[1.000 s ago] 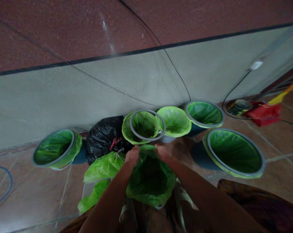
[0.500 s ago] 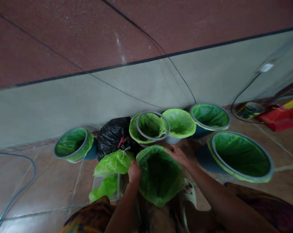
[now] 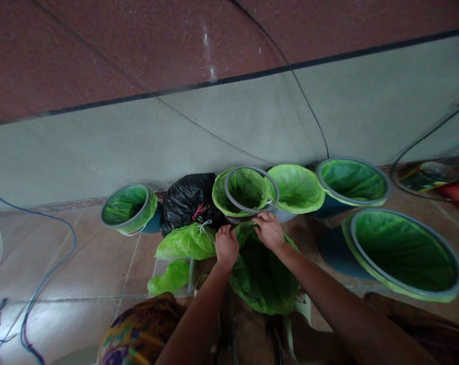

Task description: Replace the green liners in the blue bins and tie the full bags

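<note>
Along the wall (image 3: 214,134), a bin (image 3: 154,222), then a black bag (image 3: 187,197); nearer, the left hand (image 3: 227,246) grips the far rim of a green liner (image 3: 265,284) gaping near centre, the right hand (image 3: 270,232) pinching it too; rightmost, another bin (image 3: 341,253).

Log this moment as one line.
left hand: at rim of green liner | right hand: at far rim | liner: mouth open | black bag: near wall
</note>
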